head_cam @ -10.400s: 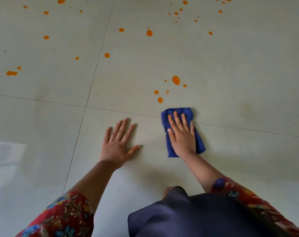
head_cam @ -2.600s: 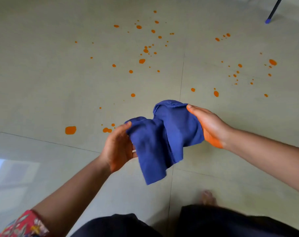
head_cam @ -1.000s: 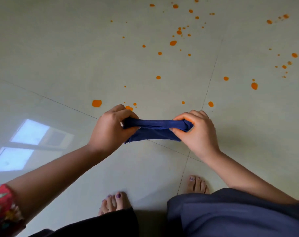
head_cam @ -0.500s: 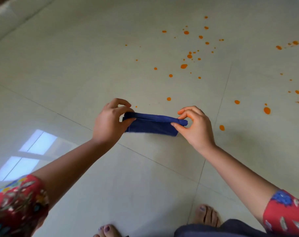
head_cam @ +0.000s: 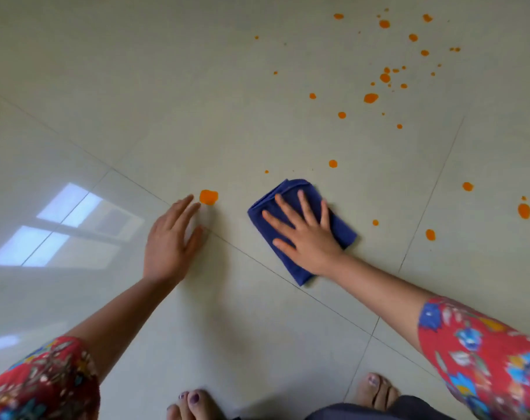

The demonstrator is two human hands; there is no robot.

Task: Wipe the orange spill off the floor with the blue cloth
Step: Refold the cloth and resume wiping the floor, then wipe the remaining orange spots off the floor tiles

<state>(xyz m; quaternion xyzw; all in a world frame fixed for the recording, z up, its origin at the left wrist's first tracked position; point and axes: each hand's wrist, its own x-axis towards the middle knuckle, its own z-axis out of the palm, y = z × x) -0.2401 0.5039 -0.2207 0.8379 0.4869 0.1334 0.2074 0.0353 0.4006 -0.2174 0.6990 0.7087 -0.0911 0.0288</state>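
The folded blue cloth (head_cam: 291, 268) lies flat on the pale tiled floor. My right hand (head_cam: 306, 234) presses down on it, palm flat and fingers spread. My left hand (head_cam: 171, 241) rests on the floor to the left, fingers together, holding nothing. A large orange blot (head_cam: 208, 197) sits just beyond my left fingertips. Several orange drops (head_cam: 371, 98) scatter across the floor to the upper right, and a few more (head_cam: 524, 210) lie to the right of the cloth.
My bare feet (head_cam: 194, 404) stand at the bottom edge. Grout lines (head_cam: 318, 298) cross the tiles diagonally. A bright window reflection (head_cam: 63, 225) shines on the floor at the left.
Both hands held the folded cloth in the air half a second ago. Now the cloth lies on the floor under my right palm, and my left hand has let go and rests on the floor.
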